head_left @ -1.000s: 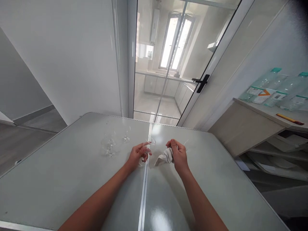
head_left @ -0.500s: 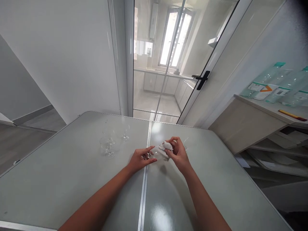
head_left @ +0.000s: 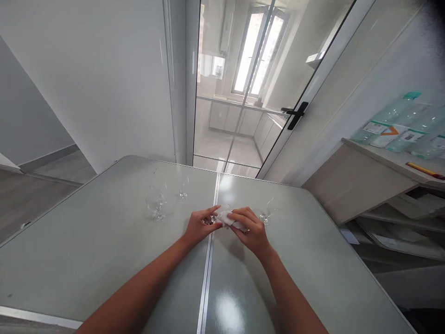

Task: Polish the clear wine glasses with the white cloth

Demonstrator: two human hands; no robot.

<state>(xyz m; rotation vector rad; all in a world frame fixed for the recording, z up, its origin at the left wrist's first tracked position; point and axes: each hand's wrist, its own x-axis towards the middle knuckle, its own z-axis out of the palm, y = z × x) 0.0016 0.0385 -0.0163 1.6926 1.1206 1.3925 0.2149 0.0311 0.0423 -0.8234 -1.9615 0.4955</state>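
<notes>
Partly hidden: glass (head_left: 213, 220), by hands (head_left: 198, 226), cloth (head_left: 226, 218) | rightmost bottle (head_left: 437, 144): cut off

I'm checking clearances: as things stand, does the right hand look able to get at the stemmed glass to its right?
Probably yes: nothing visible separates the right hand from the stemmed glass, though that hand is occupied with a white cloth.

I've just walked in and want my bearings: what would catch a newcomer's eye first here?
First, the left hand holding a clear glass and the right hand holding a white cloth against it, near the middle seam of the table. Stemmed glasses stand on the table to either side of the hands. Beyond, a glass-paned door with a black handle shows a bright window.
</notes>
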